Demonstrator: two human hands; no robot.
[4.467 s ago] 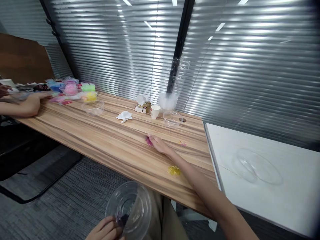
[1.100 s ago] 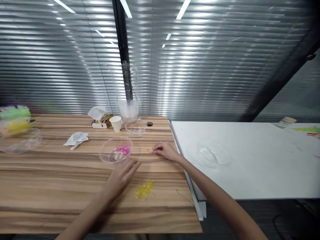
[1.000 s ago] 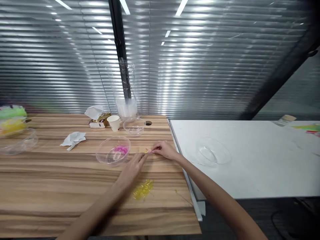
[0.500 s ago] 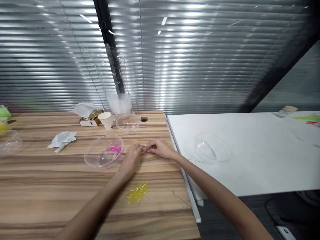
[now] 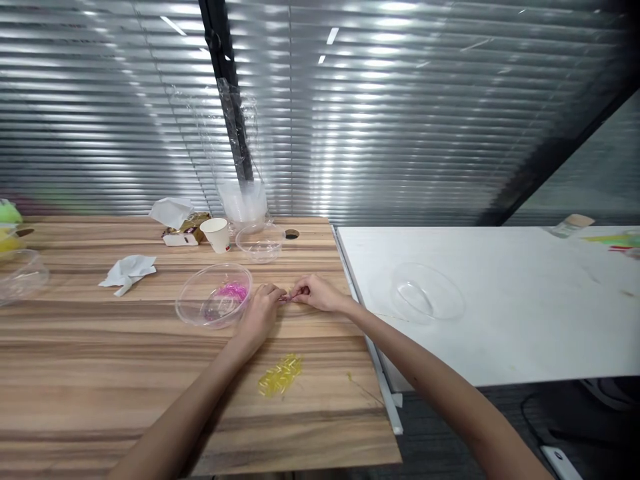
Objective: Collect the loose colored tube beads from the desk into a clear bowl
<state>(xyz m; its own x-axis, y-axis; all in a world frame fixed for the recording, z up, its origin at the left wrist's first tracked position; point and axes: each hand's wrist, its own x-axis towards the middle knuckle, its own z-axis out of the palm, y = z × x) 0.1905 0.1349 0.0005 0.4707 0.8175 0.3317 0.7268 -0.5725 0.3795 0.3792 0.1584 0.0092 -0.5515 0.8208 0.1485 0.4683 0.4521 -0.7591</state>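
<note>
Close together above the wooden table, both hands meet at their fingertips. A thin pink piece (image 5: pixel 285 299) lies between them, too small to make out well. My left hand (image 5: pixel 261 310) is closed, its fingertips on the left end of that piece. In a pinch, my right hand (image 5: pixel 316 294) grips the other end. Just left of my left hand stands a clear plastic bowl (image 5: pixel 187 300) with a heap of bright pink pieces (image 5: pixel 233 291) inside. Nearer to me, a pile of short yellow tube-like pieces (image 5: pixel 281 375) lies on the wood. A thin thread (image 5: pixel 367 389) with a yellowish end rests at the right.
Behind are a paper cup (image 5: pixel 216 235), a tissue box (image 5: pixel 185 233), a clear bowl (image 5: pixel 260 248) and stacked clear containers (image 5: pixel 244 202). A crumpled tissue (image 5: pixel 129 272) lies left. On the adjoining white table (image 5: pixel 525 320) sits a clear lid (image 5: pixel 443 300).
The camera view has shifted slightly, so the table contents appear a little higher and to the right. Both hands stay together at the pink piece, with hardly any movement.
</note>
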